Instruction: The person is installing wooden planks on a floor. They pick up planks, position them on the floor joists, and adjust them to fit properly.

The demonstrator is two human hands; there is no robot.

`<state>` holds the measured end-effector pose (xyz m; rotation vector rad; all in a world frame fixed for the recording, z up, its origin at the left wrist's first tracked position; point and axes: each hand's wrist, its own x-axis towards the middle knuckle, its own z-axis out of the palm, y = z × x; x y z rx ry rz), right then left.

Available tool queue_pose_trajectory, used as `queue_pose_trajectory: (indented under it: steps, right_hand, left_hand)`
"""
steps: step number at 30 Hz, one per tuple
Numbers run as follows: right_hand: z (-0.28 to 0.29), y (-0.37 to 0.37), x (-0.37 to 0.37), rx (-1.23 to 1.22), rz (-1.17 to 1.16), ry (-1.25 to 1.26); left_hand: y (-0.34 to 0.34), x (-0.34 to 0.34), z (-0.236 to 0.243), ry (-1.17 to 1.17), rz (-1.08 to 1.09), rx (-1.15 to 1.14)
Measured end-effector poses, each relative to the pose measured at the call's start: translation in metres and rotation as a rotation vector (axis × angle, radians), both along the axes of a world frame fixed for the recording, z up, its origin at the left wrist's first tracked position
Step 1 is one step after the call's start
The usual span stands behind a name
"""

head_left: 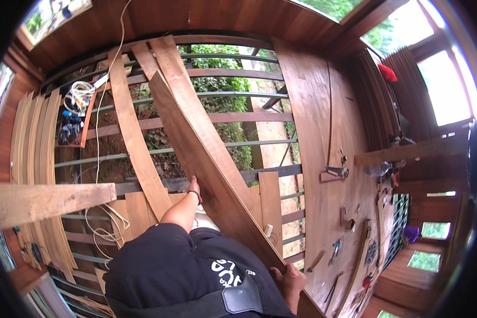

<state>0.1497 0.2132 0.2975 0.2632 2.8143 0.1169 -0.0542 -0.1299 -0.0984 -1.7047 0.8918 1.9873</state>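
A long brown wooden plank (pixel 199 161) runs diagonally from the upper middle down to the lower right, over other loose boards (pixel 196 106). My left hand (pixel 194 188) is closed on the plank's left edge near its middle. My right hand (pixel 290 278) grips the same plank near its lower end, by the bottom right of the view. Beneath and beside the plank, boards lie across an open frame of metal and timber joists (pixel 228 117), with greenery and soil showing through the gaps. A small pale block (pixel 268 231) sits beside the plank near my right hand.
Stacked boards (pixel 34 138) lie left, near coiled cables (pixel 78 97), power tools (pixel 70 127) and a loose white cord (pixel 98 159). A timber beam (pixel 47 204) juts in from the left. Laid flooring (pixel 323 132) on the right holds hand tools (pixel 334 253) and offcuts. Open gaps lie between the joists.
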Motion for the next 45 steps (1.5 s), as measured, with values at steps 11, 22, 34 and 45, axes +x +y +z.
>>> queue_pose_trajectory:
  steps: [11,22,34,45]
  right_hand:
    - [-0.005,-0.003,0.049,-0.086,-0.026,0.224]
    - [-0.081,0.0,0.135,-0.389,-0.257,0.427]
    - [-0.098,-0.041,0.206,-0.2,-0.353,0.517]
    - [-0.097,-0.048,0.238,-0.109,-0.535,0.593]
  left_hand:
    - [-0.014,-0.025,0.112,0.301,0.049,0.158]
    - [-0.068,-0.081,0.269,0.801,-0.2,0.568]
    - [-0.026,-0.187,0.147,1.23,-0.3,1.179]
    - [0.078,-0.163,0.239,1.431,-0.234,1.563]
